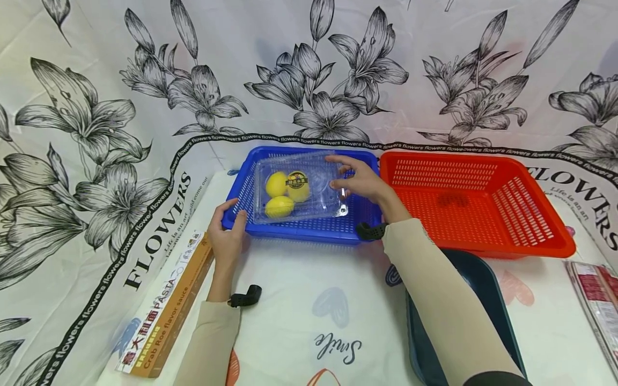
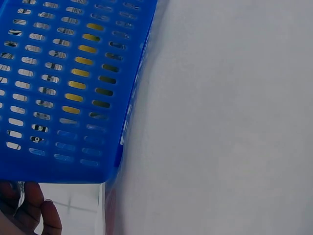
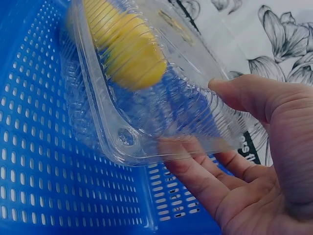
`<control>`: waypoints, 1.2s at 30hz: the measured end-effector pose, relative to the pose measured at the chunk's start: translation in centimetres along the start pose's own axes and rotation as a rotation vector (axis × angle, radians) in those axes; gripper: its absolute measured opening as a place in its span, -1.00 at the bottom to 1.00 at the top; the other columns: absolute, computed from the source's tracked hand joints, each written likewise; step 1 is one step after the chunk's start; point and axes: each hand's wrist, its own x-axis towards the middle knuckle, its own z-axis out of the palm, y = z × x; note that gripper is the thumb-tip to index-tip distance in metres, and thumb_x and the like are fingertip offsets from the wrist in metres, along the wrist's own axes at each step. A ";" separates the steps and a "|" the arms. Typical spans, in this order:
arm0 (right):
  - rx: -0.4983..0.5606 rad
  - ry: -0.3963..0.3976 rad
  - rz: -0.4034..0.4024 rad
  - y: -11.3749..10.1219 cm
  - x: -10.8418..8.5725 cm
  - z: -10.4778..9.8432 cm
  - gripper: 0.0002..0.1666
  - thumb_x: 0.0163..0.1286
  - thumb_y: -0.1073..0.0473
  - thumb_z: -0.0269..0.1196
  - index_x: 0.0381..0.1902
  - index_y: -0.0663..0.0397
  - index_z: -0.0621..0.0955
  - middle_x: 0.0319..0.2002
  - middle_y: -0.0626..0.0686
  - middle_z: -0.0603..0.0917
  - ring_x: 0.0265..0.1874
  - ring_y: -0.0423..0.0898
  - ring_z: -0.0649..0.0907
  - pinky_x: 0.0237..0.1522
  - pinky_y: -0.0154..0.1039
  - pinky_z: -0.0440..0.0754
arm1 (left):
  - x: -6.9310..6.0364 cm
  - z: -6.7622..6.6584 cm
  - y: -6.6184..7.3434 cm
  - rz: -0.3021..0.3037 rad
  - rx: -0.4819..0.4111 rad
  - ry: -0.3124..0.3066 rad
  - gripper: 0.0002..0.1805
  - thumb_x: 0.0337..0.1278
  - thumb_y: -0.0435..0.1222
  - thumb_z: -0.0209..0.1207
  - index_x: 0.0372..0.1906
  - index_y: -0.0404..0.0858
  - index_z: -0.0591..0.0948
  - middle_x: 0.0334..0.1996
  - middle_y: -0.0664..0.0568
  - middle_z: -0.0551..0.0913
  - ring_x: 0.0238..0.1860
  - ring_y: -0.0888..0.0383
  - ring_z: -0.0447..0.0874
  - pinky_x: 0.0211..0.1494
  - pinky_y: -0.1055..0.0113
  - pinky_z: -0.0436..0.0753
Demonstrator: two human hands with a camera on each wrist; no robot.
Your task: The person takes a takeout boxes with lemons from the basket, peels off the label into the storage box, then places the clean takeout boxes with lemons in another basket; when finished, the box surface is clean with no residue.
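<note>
A clear plastic clamshell box (image 1: pixel 318 203) holds yellow lemons (image 1: pixel 279 206) at its left side and has a round black-and-gold sticker on its lid. It is tilted over the blue basket (image 1: pixel 299 234). My right hand (image 1: pixel 359 179) grips the box's right end; in the right wrist view, the thumb is at the upper edge and the fingers are beneath. My left hand (image 1: pixel 227 230) is at the basket's front left corner, thumb and fingers spread apart, holding nothing visible. The left wrist view shows its curved fingers (image 2: pixel 34 200) beyond the basket's rim.
A red basket (image 1: pixel 483 251) stands right of the blue one. The right forearm partly covers a dark teal tray (image 1: pixel 487 300). A pasta box (image 1: pixel 169 311) lies at left, and a red-and-white package (image 1: pixel 596 300) at far right. Flowered cloth (image 1: pixel 328 107) hangs behind.
</note>
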 end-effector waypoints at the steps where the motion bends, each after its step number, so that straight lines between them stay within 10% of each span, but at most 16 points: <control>1: 0.001 0.001 -0.004 -0.1 -0.1 -0.1 -0.18 0.32 0.32 0.38 0.48 -0.26 0.42 0.25 0.20 0.41 -0.18 0.10 0.67 -0.20 -0.03 0.79 | -0.1 0.0 0.5 -0.001 0.001 -0.003 -0.59 0.30 -0.34 0.19 0.21 -0.35 0.59 0.27 -0.20 0.60 0.31 -0.15 0.52 0.49 -0.04 0.43; 36: 0.131 0.132 -0.103 -3.4 -6.2 -2.6 -0.18 0.35 0.37 0.35 0.47 -0.31 0.43 0.11 0.13 0.37 -0.24 0.04 0.66 -0.21 -0.01 0.80 | -0.4 0.0 1.2 0.016 0.018 0.013 -0.60 0.29 -0.36 0.23 0.20 -0.37 0.61 0.26 -0.21 0.61 0.30 -0.03 0.53 0.47 0.12 0.46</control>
